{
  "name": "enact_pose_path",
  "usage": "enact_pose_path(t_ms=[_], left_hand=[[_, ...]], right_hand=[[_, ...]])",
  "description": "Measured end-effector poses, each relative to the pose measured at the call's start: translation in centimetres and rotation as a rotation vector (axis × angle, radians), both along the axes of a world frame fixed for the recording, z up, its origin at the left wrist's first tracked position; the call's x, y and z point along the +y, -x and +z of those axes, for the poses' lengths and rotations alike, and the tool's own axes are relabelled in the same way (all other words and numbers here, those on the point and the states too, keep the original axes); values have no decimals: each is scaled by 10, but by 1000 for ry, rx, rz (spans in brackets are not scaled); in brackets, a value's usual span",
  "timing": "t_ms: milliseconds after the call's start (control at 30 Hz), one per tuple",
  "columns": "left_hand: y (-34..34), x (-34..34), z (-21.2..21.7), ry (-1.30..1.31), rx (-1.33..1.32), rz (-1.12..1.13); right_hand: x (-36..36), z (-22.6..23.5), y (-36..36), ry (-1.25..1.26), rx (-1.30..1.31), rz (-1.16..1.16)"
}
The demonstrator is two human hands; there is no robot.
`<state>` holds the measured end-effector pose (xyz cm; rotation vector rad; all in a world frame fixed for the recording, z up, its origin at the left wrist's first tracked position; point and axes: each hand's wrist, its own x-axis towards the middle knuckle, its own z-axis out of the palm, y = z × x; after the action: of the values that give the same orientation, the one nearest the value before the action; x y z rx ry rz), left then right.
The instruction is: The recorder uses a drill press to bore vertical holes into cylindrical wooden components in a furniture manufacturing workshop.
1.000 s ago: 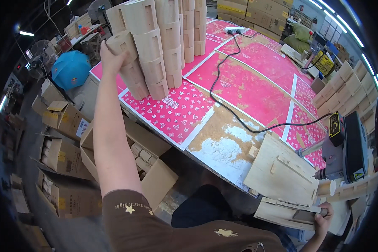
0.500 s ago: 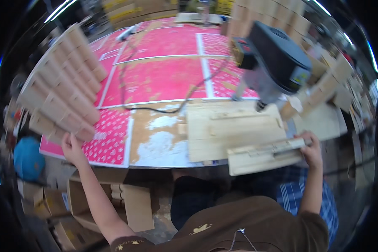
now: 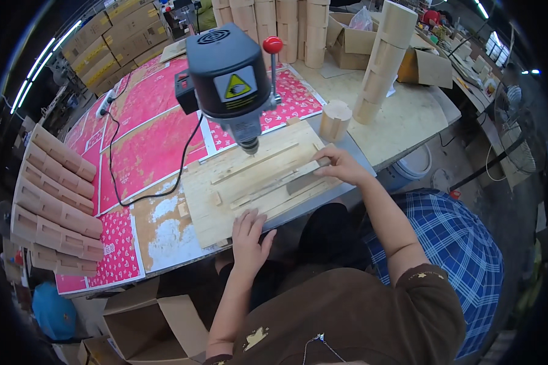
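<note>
My right hand [image 3: 342, 165] pinches the far right end of a wooden strip [image 3: 274, 185] lying along the pale wooden board [image 3: 204, 204]. A flat grey piece [image 3: 307, 177] sits against that strip, close to my fingers. At the board's near edge, my left hand [image 3: 248, 236] rests with fingers stretched and thumb apart, holding nothing. The black-headed drill press [image 3: 228, 76] stands over the board, its chuck [image 3: 248, 146] above the strips. A second thin strip [image 3: 256, 163] lies behind the first, with a small wooden block [image 3: 218, 198] to the left.
Slotted wooden cylinders [image 3: 61, 210] lie stacked at the left. A short cylinder [image 3: 335, 120] and a tall column of cylinders [image 3: 386, 64] stand at the right. A black cable [image 3: 158, 198] crosses the pink sheet [image 3: 146, 152]. Below are an open cardboard box [image 3: 158, 328] and a plaid-covered seat [image 3: 444, 243].
The view has swung right. My left hand has gone from the stacked cylinders to the board's near edge. The wooden piece in my right hand has come down onto the board, under the drill.
</note>
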<state>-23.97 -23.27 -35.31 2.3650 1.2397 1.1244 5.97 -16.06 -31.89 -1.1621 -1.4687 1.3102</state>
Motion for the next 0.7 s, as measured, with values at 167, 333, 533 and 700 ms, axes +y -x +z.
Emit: enact_pose_path(t_ms=[167, 333, 533, 700], left_hand=[[-8, -1, -10, 30, 107, 71], [-5, 2, -8, 56, -79, 65], [6, -15, 27, 158, -399, 308], [-13, -30, 75, 345, -925, 59]], right_hand=[[53, 13, -51, -458, -480, -509], [112, -27, -69, -479, -1065, -731], [75, 3, -71, -516, -503, -884], [-29, 68, -5, -436, 524, -550]])
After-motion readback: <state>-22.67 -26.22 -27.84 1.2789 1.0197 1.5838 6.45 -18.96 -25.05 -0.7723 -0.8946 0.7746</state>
